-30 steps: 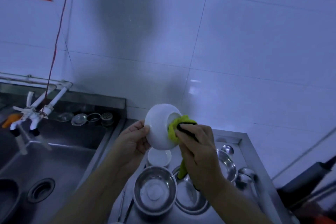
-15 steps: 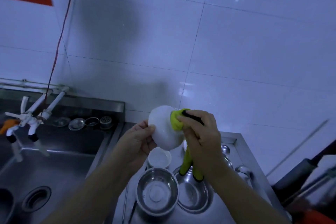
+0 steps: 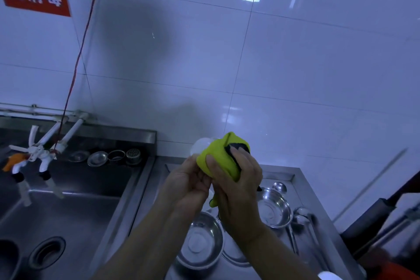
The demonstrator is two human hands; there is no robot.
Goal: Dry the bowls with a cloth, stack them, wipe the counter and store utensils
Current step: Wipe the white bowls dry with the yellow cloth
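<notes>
- Now draped over most of the white bowl [image 3: 201,146], the yellow-green cloth [image 3: 219,159]; a second ago tucked only into the mouth, with the rounded underside bare; only a small pale arc left showing at upper left
- Shifted from inside to outside, by the look of it; drying of this bowl judged near its end, stacking next; counter wipe and utensil storage not begun
- Left hand [image 3: 185,183]: curled round the lower side of the bowl, fingers close together, tips partly hidden behind the cloth
- Right hand [image 3: 236,179]: wrapped round the cloth, thumb pressing it onto the bowl, other fingers bent over a dark patch of the fabric
- Bowl held in the air above the steel counter [image 3: 297,179], over the steel bowls [image 3: 200,241] lying there, near the wall
- Orientation hard to read under the cloth; no long axis on a round bowl; mouth apparently toward the right hand, cannot tell for sure
</notes>
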